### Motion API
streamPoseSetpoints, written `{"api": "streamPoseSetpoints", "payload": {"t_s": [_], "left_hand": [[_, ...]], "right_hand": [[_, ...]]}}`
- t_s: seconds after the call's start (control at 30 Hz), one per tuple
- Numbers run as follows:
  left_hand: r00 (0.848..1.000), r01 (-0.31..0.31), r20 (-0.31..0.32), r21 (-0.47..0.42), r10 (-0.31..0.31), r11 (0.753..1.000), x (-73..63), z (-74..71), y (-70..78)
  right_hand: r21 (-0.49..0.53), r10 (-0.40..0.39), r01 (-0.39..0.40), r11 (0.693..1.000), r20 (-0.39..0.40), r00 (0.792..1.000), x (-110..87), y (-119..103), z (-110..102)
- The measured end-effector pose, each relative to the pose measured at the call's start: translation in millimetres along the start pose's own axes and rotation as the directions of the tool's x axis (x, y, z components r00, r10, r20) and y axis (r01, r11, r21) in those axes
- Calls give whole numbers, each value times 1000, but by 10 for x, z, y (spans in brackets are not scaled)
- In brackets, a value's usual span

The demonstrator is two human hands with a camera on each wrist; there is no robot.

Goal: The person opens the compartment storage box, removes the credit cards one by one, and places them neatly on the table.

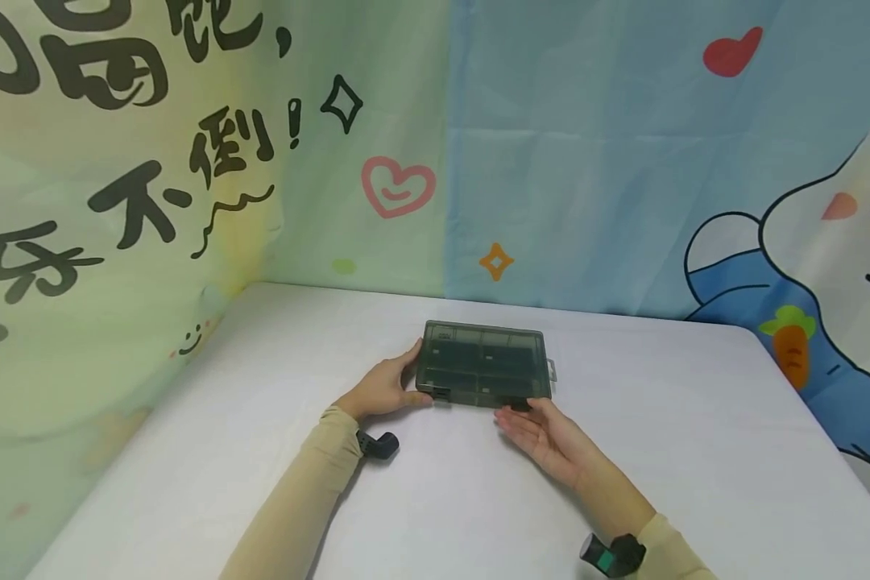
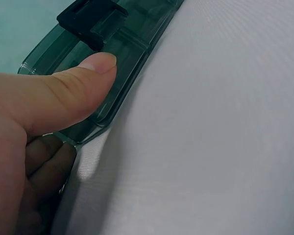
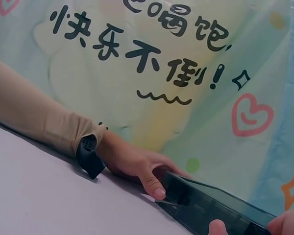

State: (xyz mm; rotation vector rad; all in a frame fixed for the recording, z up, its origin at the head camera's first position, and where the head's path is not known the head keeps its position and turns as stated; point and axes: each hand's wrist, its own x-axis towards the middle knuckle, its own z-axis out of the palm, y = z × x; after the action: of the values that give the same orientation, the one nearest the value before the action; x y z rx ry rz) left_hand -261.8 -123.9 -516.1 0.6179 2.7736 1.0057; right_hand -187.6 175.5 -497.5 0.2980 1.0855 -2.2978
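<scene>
A dark translucent plastic storage box [image 1: 482, 362] with inner dividers lies flat on the white table, its lid down. My left hand [image 1: 384, 388] grips the box's left end; in the left wrist view the thumb [image 2: 83, 88] lies on the front wall beside a black latch [image 2: 90, 22], with the other fingers round the end. At the front right corner, my right hand [image 1: 547, 441] touches the box with its thumb by another latch [image 1: 513, 403], the other fingers fairly straight in front. Only fingertips of that hand show in the right wrist view.
The white table [image 1: 696, 435] stretches around the box on all sides. A printed curtain [image 1: 587, 161] hangs behind and at the left of the table. A small hanging loop [image 1: 552, 370] juts from the box's right side. Both wrists wear black cameras.
</scene>
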Motion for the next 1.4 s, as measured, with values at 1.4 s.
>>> {"api": "streamPoseSetpoints", "payload": {"t_s": [1.4], "left_hand": [[999,-25,-24,-4,25,1000,19,30,9]], "right_hand": [[-115,93,-80,990,103,990,-41,-154,-106]]}}
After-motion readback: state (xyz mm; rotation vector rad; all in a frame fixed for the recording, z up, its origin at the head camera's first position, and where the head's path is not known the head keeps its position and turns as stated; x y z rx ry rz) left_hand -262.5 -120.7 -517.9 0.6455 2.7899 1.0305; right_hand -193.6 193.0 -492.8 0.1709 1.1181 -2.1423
